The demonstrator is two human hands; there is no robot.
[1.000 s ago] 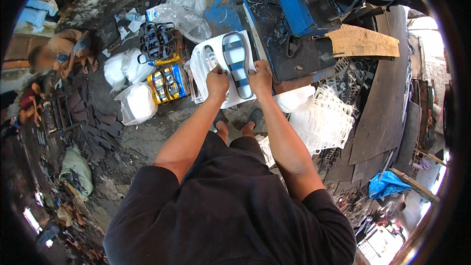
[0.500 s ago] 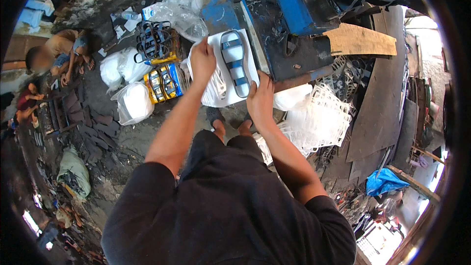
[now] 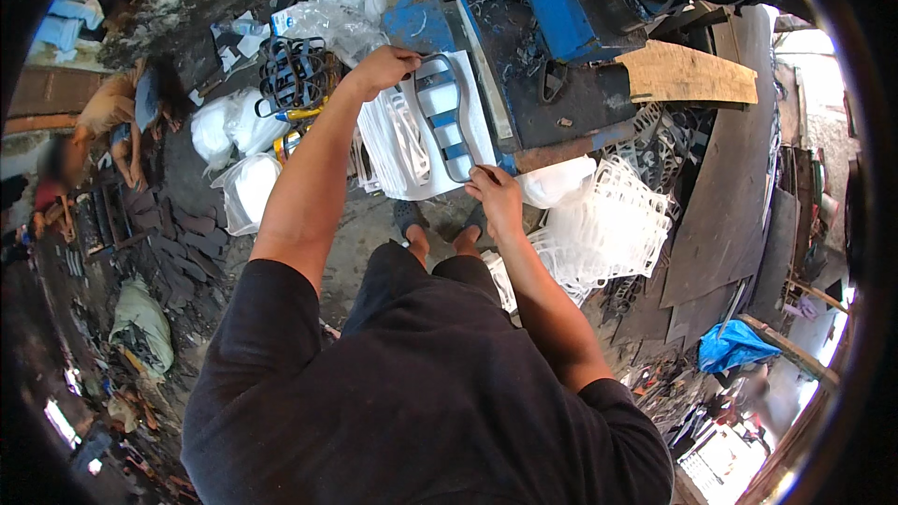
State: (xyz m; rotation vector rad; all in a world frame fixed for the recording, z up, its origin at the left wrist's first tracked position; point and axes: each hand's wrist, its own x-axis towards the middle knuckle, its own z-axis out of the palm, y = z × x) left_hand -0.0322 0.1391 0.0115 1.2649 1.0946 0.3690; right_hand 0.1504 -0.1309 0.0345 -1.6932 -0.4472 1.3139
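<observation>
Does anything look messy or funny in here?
Yes, on the left: dark flat pieces lie scattered at all angles, not in a neat pile. The sole-shaped frame between the left hand and right hand shows no damage I can see.

Dark-rimmed, sole-shaped open frame with blue crossbars, upper centre; long axis near-vertical, lower end slanting right. Lies over stacked white sheets, cut-outs along their left; contact unclear.
</observation>
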